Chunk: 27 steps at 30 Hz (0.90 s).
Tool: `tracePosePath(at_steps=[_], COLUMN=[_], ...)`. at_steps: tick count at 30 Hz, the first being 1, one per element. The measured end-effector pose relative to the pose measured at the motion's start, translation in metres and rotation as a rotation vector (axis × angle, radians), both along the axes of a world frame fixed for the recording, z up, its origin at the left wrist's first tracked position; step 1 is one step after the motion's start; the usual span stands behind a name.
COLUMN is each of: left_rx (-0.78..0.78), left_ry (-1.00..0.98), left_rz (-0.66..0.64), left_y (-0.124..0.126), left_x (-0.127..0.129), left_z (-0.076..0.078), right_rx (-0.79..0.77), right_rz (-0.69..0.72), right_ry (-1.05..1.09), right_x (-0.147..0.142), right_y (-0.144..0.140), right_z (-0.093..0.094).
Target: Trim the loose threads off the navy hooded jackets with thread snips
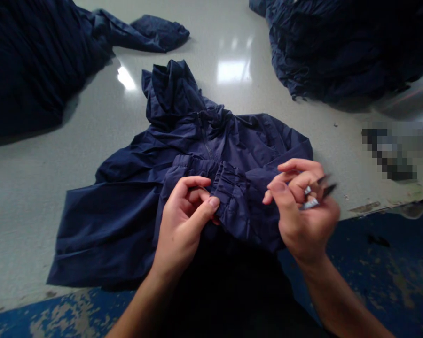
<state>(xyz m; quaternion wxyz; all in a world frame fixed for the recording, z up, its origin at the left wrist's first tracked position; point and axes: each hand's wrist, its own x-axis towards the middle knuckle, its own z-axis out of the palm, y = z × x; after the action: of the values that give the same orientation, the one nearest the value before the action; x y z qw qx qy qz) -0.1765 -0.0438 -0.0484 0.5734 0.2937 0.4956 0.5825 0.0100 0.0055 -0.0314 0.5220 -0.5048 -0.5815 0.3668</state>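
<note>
Pinching the gathered cuff between thumb and forefinger, the left hand is closed on the fabric, with the cuff lying just to its right and slightly beyond the fingertips. Cuff's long axis runs roughly left to right, along the near edge of the jacket spread on the table. To the right of the cuff, the right hand is closed around small snips, blades pointing right, away from the cuff. Left hand touches the cuff; right hand sits just beside its right end. More dark garments lie well beyond both hands.
</note>
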Motion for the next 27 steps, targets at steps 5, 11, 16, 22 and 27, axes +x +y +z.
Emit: tracePosePath(at_steps=[5,11,16,22,27], left_rx=[0.108,0.158,0.27,0.399,0.284], left_ry=[-0.117,0.226,0.626,0.889,0.704], left_rz=[0.001,0.028,-0.01,-0.036,0.09], left_y=[0.006,0.0,0.001,0.004,-0.01], left_x=[0.013,0.02,0.021,0.023,0.024], left_z=[0.01,0.008,0.001,-0.008,-0.003], right_rx=[-0.135,-0.537,-0.55,-0.548,-0.404], right_rz=[0.375,0.11,0.051,0.119,0.098], right_ry=[-0.034,0.476,0.572,0.628,0.542], right_x=[-0.003,-0.01,-0.009,-0.011,-0.007], right_y=[-0.006,0.004,0.002,-0.002,-0.01], right_z=[0.006,-0.013,-0.011,-0.009,-0.011])
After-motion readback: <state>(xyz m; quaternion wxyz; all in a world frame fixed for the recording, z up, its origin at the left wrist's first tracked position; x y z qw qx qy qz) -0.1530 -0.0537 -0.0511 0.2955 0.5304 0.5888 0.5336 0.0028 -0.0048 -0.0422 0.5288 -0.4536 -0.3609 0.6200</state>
